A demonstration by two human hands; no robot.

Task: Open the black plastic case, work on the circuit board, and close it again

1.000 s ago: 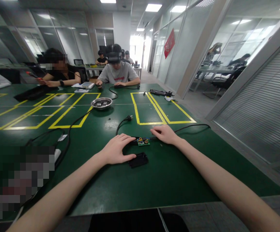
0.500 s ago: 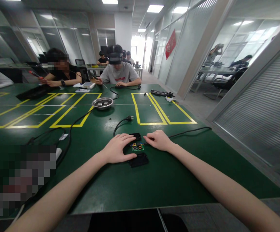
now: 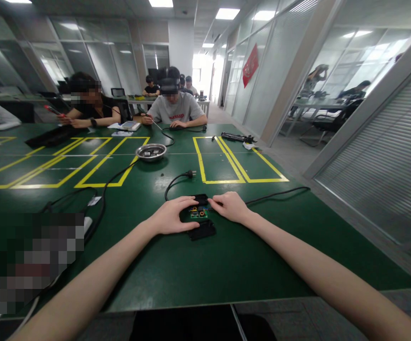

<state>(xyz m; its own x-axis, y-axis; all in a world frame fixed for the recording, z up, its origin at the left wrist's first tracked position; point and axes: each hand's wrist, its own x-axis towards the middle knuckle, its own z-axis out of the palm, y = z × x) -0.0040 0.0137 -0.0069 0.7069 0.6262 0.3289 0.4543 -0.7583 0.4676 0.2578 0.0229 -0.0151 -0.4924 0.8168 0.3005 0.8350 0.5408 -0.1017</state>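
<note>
A small green circuit board (image 3: 197, 213) with round coils lies on the green table between my two hands. My left hand (image 3: 172, 217) curls around its left side, thumb resting by a flat black cover piece (image 3: 201, 229) nearest me. My right hand (image 3: 227, 206) pinches the board's right end, where a black cable (image 3: 280, 192) leaves to the right. Another black casing part (image 3: 201, 198) sits just behind the board. A black cord with a plug (image 3: 189, 174) curves off behind my left hand.
A metal bowl (image 3: 150, 151) stands farther back among yellow tape rectangles (image 3: 223, 161). Black cables and a white power strip (image 3: 86, 221) lie to the left. Two people sit at the far edge working. A black tool (image 3: 236, 137) lies at back right. The table edge (image 3: 227, 303) is near me.
The circuit board has slid left and toward me with its cable, and both hands have closed in around it. The black casing part behind it has come into view.
</note>
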